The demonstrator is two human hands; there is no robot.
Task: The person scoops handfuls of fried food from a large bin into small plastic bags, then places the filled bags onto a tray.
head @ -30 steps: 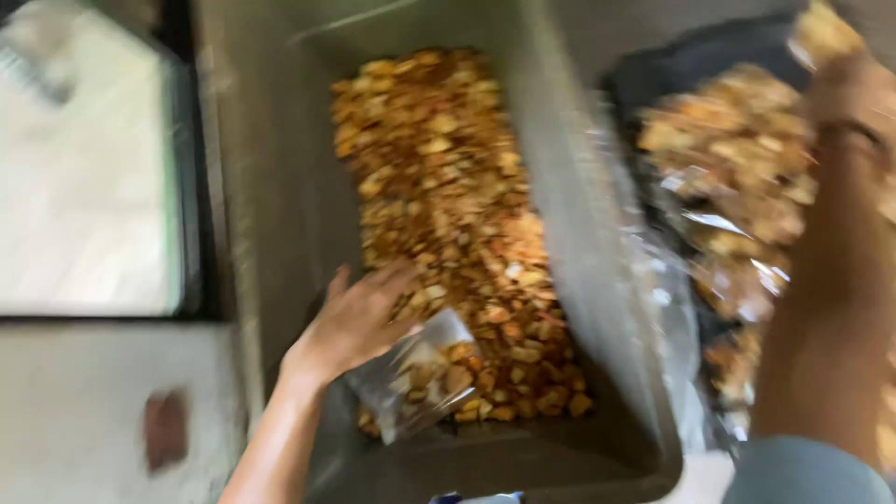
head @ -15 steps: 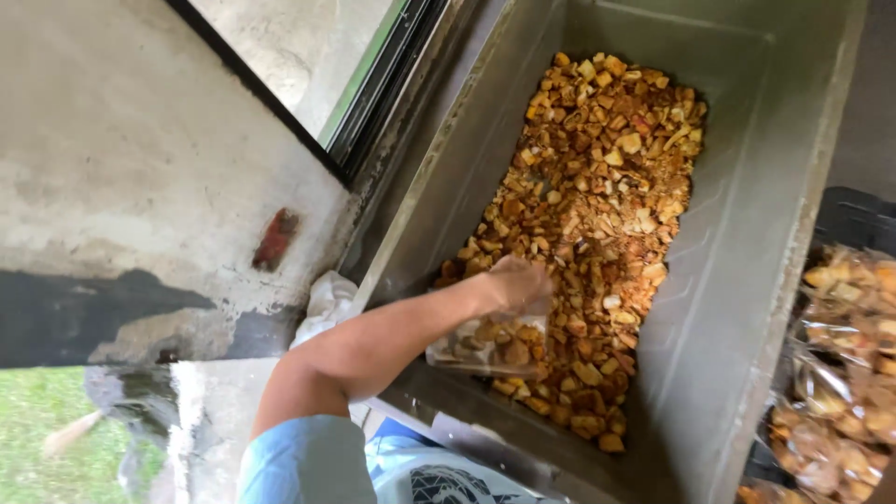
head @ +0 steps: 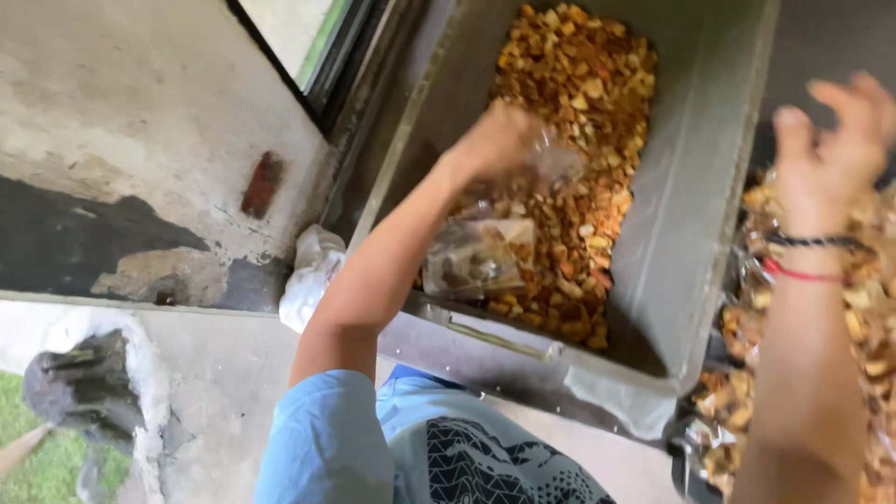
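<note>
A grey metal tub (head: 691, 215) holds a heap of golden-brown fried snack pieces (head: 579, 84). My left hand (head: 499, 140) reaches into the tub and grips the top of a clear plastic bag (head: 476, 261), which hangs below the hand with some snack pieces inside. My right hand (head: 831, 140) is raised at the right, blurred, with fingers spread and nothing in it. Dark and red bands circle its wrist. It hovers over a pile of filled clear snack bags (head: 873, 308) beside the tub.
A crumpled white bag (head: 313, 275) lies between the tub and a stained concrete wall (head: 140, 140). A dark window frame (head: 327, 56) runs along the tub's left side. Grass (head: 37, 467) shows at the lower left beyond the concrete floor.
My left hand has lifted with the plastic bag from the tub's near end toward the middle of the heap. My right hand has come into view at the right, fingers apart.
</note>
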